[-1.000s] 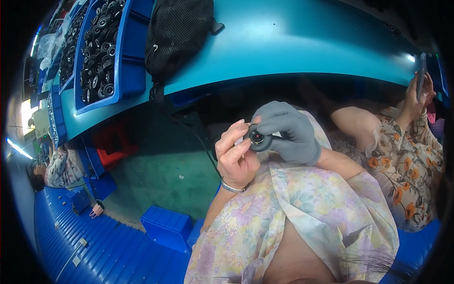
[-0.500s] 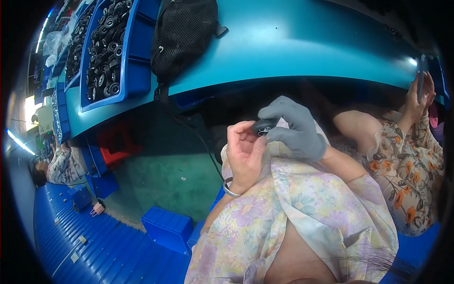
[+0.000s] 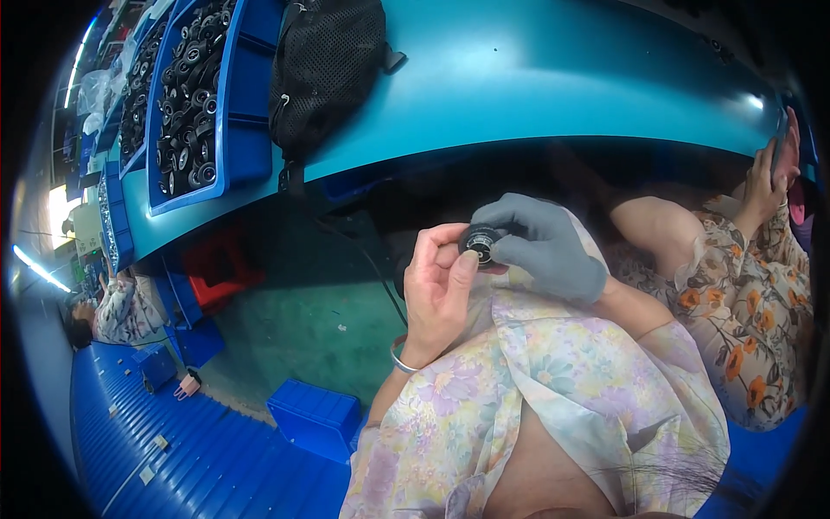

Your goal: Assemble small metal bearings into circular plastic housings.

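Two hands [image 3: 484, 277], round part [image 3: 478, 241] face-up.

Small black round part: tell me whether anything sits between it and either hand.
Nothing visible does. The small black round part is pinched directly between the bare left hand and the grey-gloved right hand; only the glove fabric separates it from the right fingers.
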Demonstrator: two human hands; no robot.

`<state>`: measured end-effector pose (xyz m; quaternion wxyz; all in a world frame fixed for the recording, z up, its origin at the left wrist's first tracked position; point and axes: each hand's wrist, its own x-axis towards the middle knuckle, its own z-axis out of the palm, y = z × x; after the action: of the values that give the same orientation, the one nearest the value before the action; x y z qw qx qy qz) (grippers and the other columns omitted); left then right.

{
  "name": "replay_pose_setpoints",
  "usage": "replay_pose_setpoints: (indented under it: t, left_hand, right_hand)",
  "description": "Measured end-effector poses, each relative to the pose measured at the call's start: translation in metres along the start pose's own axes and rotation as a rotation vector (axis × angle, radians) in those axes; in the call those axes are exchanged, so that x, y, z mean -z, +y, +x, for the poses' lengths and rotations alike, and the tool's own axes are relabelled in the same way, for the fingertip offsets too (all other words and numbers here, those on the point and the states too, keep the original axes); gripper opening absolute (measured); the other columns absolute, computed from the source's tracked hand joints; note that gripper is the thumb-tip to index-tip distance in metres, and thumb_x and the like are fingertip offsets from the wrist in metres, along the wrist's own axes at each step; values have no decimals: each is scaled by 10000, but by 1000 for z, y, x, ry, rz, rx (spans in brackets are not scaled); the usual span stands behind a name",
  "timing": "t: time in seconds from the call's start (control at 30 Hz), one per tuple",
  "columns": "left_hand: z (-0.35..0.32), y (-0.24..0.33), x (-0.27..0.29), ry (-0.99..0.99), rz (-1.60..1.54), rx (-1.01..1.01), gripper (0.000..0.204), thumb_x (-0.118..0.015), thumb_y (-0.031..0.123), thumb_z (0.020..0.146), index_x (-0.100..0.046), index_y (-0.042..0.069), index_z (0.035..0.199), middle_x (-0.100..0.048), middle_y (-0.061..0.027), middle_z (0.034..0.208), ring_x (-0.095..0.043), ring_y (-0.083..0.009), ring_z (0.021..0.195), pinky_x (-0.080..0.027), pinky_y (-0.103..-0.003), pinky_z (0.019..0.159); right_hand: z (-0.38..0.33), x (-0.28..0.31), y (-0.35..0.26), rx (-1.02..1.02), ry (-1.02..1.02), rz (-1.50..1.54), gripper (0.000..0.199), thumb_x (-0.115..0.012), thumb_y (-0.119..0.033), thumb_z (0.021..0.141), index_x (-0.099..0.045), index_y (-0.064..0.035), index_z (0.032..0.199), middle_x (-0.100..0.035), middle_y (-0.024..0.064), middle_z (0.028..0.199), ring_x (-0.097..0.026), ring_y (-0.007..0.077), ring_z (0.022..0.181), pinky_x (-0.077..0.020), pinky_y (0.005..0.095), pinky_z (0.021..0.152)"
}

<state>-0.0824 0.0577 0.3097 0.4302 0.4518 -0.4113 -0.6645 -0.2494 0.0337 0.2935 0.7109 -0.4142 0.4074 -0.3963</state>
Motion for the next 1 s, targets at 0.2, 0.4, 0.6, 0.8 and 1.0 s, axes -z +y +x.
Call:
replay_pose_setpoints:
  t: [0.2,0.4,0.6,0.8,1.0]
  left_hand:
    - [1,-4,-1,93,272,-62,209,-494,59,947,-421,-62,1100,-658,-142,885,-654,-157,774,-519,-266,693]
    - [4,-5,2,36,560,-144,204,-501,38,925,-428,-38,1100,-649,-172,820,-650,-255,675,-485,-324,615]
    - [3,-4,-3,-41,862,-183,257,-480,15,918,-387,-42,1151,-626,-186,748,-646,-324,668,-496,-368,593]
    - [3,-19,-9,9,954,-128,206,-463,7,915,-374,-53,1090,-596,-162,680,-641,-312,585,-495,-371,527]
    - [10,-30,-12,57,1028,-124,191,-457,1,905,-372,-61,1063,-628,-213,723,-657,-351,633,-498,-401,536]
  right_hand:
    - [-1,-7,10,60,64,-108,265,-633,-36,797,-606,-2,1059,-581,61,969,-570,117,838,-470,253,728]
    - [-4,-8,22,164,142,-240,293,-619,-32,786,-577,-1,1075,-552,87,969,-565,156,844,-467,278,727]
    - [0,-11,27,318,209,-256,196,-581,-37,824,-585,-9,1018,-538,96,924,-570,184,776,-468,272,675]
    - [5,-10,38,217,166,-169,160,-505,-8,849,-561,0,999,-538,66,916,-529,138,795,-439,263,709]
    - [17,-5,45,13,142,-36,89,-509,-28,859,-569,-7,921,-558,37,854,-525,97,787,-436,250,683]
